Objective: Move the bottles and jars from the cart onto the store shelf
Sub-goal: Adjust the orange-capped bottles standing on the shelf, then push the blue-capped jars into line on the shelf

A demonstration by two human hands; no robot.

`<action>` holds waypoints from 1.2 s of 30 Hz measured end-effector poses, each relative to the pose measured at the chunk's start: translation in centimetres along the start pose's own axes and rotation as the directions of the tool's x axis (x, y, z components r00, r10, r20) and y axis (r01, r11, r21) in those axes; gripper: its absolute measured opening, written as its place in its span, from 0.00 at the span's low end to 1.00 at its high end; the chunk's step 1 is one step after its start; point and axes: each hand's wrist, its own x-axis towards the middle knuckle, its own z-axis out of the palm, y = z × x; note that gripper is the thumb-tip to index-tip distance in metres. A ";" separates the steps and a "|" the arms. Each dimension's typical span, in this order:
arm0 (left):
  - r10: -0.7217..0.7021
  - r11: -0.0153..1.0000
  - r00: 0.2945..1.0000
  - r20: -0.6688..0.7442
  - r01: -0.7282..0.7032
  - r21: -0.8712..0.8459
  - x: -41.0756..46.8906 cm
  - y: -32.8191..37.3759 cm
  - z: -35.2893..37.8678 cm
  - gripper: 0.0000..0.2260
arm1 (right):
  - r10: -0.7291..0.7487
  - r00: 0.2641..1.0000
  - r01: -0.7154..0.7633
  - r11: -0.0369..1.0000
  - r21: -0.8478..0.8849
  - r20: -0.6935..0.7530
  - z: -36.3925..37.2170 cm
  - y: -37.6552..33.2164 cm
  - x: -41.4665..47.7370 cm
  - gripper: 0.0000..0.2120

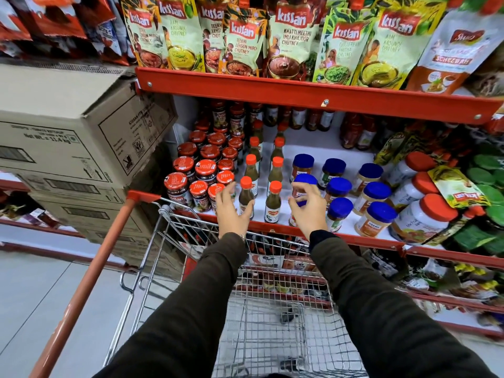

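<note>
My left hand point(233, 210) hovers at the shelf's front edge with fingers spread, its thumb beside a green sauce bottle point(246, 196) with an orange cap that stands on the shelf point(362, 239). My right hand point(309, 210) arches like a claw over a blue-lidded jar point(301, 203) in the front row; whether it grips the lid is unclear. More orange-capped bottles point(274, 199), red-lidded jars point(177, 186) and blue-lidded jars point(339, 207) stand in rows. The wire cart point(174, 225) is below my arms; its mesh floor point(272, 339) shows no bottles.
Stacked cardboard boxes point(81, 126) stand left of the shelf, close to the cart's orange handle point(90, 268). Chutney pouches point(291, 36) hang over the upper red shelf rail point(272, 94). White jars with orange lids point(425, 216) lie tilted at right. Lower shelves hold packets.
</note>
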 end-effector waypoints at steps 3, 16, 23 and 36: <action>0.052 0.998 0.997 -0.065 -0.053 -0.024 -2.6 0.8 1.1 0.24 | -0.007 0.996 0.005 1.000 -0.023 -0.091 -1.5 1.4 -0.8 0.13; 0.007 0.951 0.892 0.453 0.134 -0.279 -9.9 7.0 12.3 0.19 | 0.326 0.945 -0.321 0.909 0.266 0.030 -8.8 9.3 -1.1 0.29; -0.250 0.743 0.690 0.680 0.587 -0.323 -8.2 2.0 21.9 0.41 | 0.395 0.865 -0.496 0.766 0.408 0.309 -9.6 10.8 1.1 0.29; -0.255 0.753 0.746 0.616 0.553 -0.357 -8.0 7.8 20.7 0.43 | 0.341 0.830 -0.523 0.751 0.404 0.440 -11.5 12.4 -1.8 0.40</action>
